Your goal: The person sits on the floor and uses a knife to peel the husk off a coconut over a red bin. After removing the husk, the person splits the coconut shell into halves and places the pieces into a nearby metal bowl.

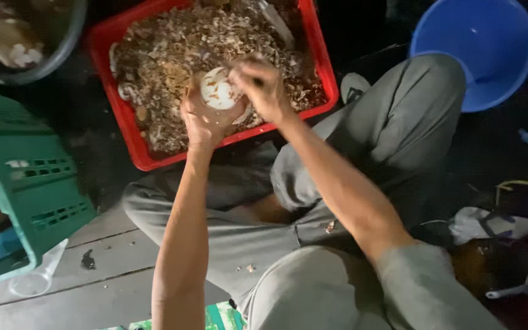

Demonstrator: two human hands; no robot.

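Observation:
My left hand [203,119] cups a round white peeled piece, like a coconut [216,91], over a red plastic crate [322,67]. The crate is heaped with brown shavings and husk scraps. My right hand [263,85] is closed just to the right of the white piece, touching its edge; whatever it grips is hidden by the fingers and blurred. Both forearms reach forward over my knees in grey trousers.
A blue plastic tub [478,43] stands at top right. A green slatted crate [25,183] is at the left, a dark bowl [25,36] with white pieces at top left. A sandal [490,223] lies at the right. A clear plastic cup [38,278] rests on the plank floor.

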